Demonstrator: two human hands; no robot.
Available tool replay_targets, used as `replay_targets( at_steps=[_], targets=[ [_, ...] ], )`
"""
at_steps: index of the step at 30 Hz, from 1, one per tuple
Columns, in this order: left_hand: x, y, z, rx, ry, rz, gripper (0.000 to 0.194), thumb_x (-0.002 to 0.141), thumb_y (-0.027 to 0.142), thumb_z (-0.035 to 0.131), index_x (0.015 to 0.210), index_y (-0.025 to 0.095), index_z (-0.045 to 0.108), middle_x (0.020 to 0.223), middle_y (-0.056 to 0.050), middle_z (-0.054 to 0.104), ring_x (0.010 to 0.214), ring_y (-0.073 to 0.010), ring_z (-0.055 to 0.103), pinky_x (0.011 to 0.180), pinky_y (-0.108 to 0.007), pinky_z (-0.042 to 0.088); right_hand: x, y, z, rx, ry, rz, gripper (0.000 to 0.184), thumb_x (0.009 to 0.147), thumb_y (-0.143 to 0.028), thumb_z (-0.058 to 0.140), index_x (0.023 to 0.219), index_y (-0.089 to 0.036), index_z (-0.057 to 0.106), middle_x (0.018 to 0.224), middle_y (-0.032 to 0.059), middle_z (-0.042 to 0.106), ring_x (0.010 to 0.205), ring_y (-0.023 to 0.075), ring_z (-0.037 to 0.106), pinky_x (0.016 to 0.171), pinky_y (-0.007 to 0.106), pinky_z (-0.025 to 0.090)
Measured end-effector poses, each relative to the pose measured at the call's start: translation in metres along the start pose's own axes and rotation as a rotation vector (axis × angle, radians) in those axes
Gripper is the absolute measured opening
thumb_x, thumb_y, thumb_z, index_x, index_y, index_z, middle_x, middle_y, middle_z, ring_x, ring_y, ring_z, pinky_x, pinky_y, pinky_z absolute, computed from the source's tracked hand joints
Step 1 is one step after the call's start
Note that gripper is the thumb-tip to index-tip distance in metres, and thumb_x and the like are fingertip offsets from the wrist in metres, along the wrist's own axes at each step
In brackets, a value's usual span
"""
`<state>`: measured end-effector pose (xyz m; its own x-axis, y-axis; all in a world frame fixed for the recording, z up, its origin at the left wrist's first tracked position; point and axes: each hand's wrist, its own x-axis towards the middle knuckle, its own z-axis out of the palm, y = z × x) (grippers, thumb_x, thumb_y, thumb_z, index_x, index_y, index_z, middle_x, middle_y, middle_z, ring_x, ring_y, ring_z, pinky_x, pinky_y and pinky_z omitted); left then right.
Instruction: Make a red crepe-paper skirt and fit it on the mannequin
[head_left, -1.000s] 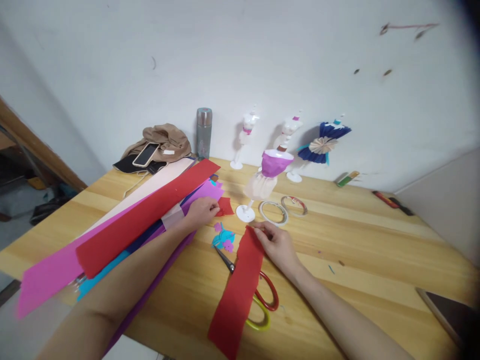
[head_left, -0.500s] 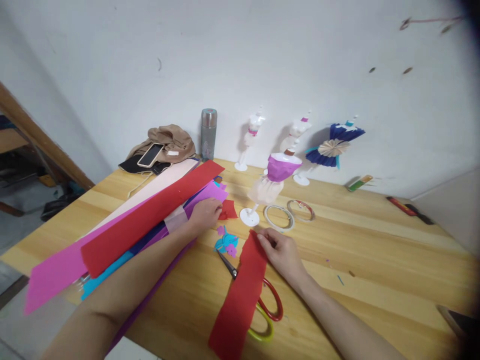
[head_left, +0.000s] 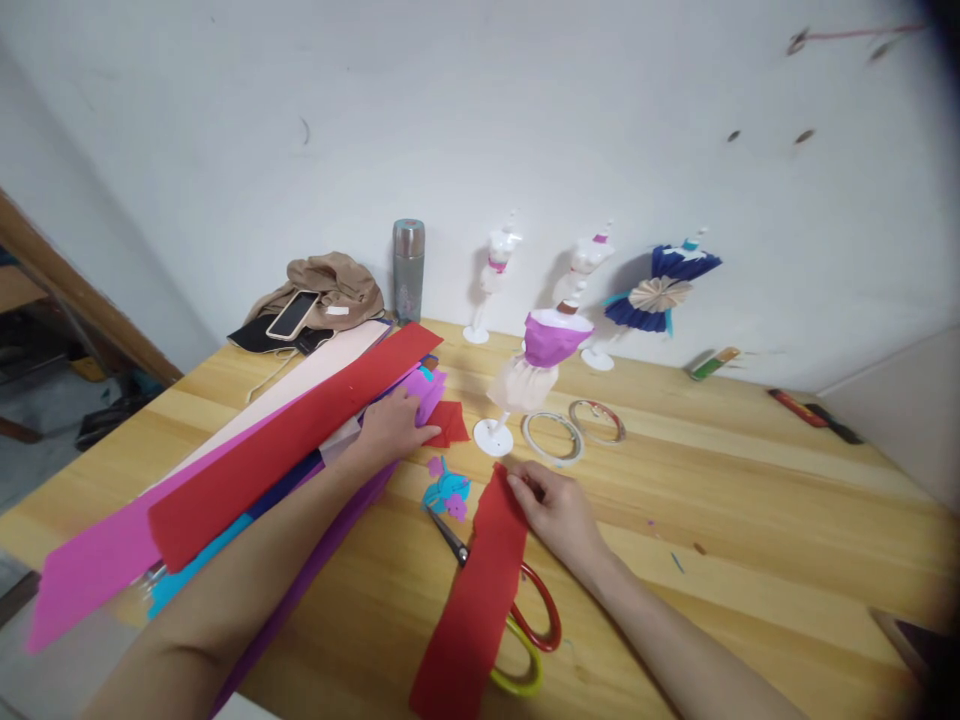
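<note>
My right hand (head_left: 559,505) pinches the upper end of a red crepe paper strip (head_left: 480,590), which hangs down toward the front edge. Partly beneath that strip lie scissors with red and yellow handles (head_left: 553,610), their blades pointing left. My left hand (head_left: 391,428) rests open on the pile of coloured paper, thumb stretched out beside a small red paper scrap (head_left: 450,425). Between the hands are blue and purple paper cutouts (head_left: 448,492). Just beyond stands a white mannequin (head_left: 559,340) in a purple top and a cream skirt.
On the left, a long red paper strip (head_left: 300,445) tops the pile. Two tape rolls (head_left: 555,460) lie right of the mannequin. Several more mannequins (head_left: 497,265), a grey flask (head_left: 409,275) and a brown cloth with a phone (head_left: 292,316) line the wall. A cutter (head_left: 799,408) lies far right.
My left hand has shifted from beside the small red scrap back onto the paper pile, its fingers spreading. My right hand keeps hold of the red strip. The view has swung slightly.
</note>
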<state>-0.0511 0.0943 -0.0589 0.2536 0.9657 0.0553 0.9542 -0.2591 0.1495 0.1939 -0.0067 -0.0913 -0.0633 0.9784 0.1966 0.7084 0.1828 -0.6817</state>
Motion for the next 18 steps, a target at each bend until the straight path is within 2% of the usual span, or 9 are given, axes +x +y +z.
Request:
replay_targets(
  at_steps=[5,12,15,18],
  targets=[
    [-0.001,0.001,0.004,0.033,0.008,0.036,0.032,0.086,0.042,0.058,0.105,0.017,0.064,0.114,-0.014,0.063,0.101,-0.0303,0.065,0.080,-0.036,0.051,0.000,-0.002,-0.001,0.004,-0.005,-0.004,0.028,0.089,-0.037,0.048,0.072,-0.021,0.062,0.058,0.0014,0.064,0.051,0.0164,0.055,0.052,0.027,0.040],
    [0.001,-0.003,0.013,0.007,0.051,-0.012,0.024,0.090,0.031,0.048,0.103,0.017,0.063,0.112,-0.014,0.064,0.094,-0.0261,0.065,0.077,-0.033,0.050,0.000,-0.003,-0.001,-0.003,-0.014,-0.006,0.027,0.089,-0.037,0.047,0.073,-0.021,0.063,0.057,0.0014,0.064,0.050,0.0169,0.056,0.051,0.027,0.040],
    [0.002,-0.006,0.012,-0.027,0.066,-0.026,0.020,0.089,0.029,0.049,0.097,0.017,0.063,0.108,-0.013,0.065,0.089,-0.0242,0.065,0.072,-0.031,0.048,0.000,-0.002,-0.001,-0.012,-0.012,-0.004,0.028,0.089,-0.038,0.048,0.073,-0.021,0.063,0.057,0.0013,0.064,0.049,0.0167,0.055,0.051,0.027,0.039],
    [0.006,-0.010,0.010,-0.075,0.074,-0.028,0.018,0.089,0.029,0.050,0.084,0.017,0.063,0.095,-0.009,0.066,0.082,-0.0212,0.063,0.069,-0.029,0.045,0.000,-0.001,0.000,-0.030,-0.007,-0.008,0.028,0.089,-0.038,0.048,0.074,-0.021,0.064,0.058,0.0015,0.065,0.050,0.0169,0.056,0.052,0.028,0.040]
  ],
)
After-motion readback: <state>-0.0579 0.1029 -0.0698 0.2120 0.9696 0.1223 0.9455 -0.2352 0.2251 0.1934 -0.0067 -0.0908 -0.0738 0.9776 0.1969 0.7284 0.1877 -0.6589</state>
